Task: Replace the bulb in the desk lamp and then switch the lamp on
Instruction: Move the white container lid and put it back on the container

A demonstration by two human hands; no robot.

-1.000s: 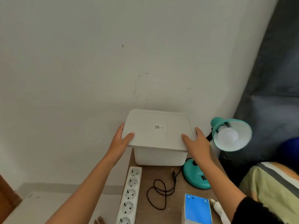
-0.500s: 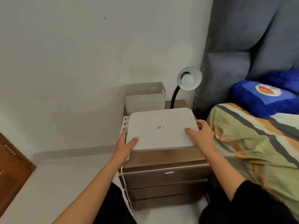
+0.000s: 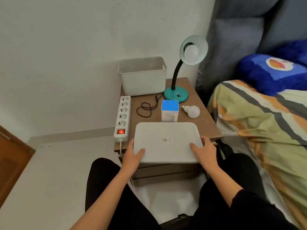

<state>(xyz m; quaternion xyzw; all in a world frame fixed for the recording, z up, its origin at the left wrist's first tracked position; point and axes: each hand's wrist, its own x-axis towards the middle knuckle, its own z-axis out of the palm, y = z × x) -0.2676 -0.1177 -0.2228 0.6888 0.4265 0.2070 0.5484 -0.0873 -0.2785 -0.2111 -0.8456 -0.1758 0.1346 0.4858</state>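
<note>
Lamp [image 3: 184,67] stands beside an open bin [image 3: 142,77], while both hands' fingers [image 3: 141,151] grip its lid [image 3: 166,141].

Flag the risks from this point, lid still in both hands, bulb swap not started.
1. The loose bulb lies on its side near the nightstand edge by the bed; a nudge from the lid could roll it off.
2. The power strip switch glows red; if the desk lamp is plugged in, its socket may be live. The plug isn't visible.
3. The lid, gripped by left hand and right hand, overhangs the front edge and could tip if released.
</note>
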